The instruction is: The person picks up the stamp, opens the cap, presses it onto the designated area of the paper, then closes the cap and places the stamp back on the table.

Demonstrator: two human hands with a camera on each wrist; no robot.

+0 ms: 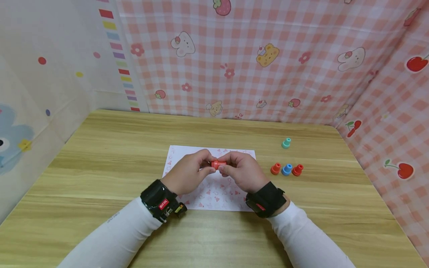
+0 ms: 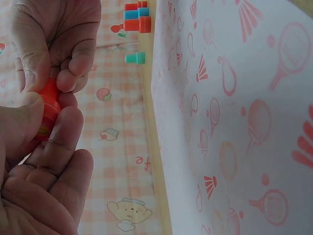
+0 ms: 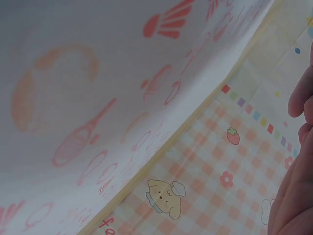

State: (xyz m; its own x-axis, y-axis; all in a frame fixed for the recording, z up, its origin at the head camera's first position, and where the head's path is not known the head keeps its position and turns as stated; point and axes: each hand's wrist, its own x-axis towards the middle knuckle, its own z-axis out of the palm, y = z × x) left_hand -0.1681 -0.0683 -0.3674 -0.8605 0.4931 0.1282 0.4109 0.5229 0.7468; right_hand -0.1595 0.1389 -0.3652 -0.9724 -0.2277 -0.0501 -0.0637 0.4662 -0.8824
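Over the white sheet of paper (image 1: 214, 195), both hands meet at one small red stamp (image 1: 219, 164). My left hand (image 1: 189, 172) pinches its wider end between thumb and fingers. At the narrower end, the thumb and fingers of my right hand (image 1: 246, 172) grip it. In the left wrist view the red stamp (image 2: 50, 104) lies partly hidden behind the fingers of both hands. Red prints of rackets, shuttlecocks and rings cover the paper. Only part of the right hand (image 3: 298, 161) shows at the edge of the right wrist view, and the stamp is out of sight there.
To the right of the paper, a red stamp (image 1: 276, 169), a blue stamp (image 1: 286, 169) and another red stamp (image 1: 297, 170) stand in a row. Behind them stands a green stamp (image 1: 286, 143). A checked cloth (image 1: 234, 85) hangs along the back of the wooden table (image 1: 117, 141).
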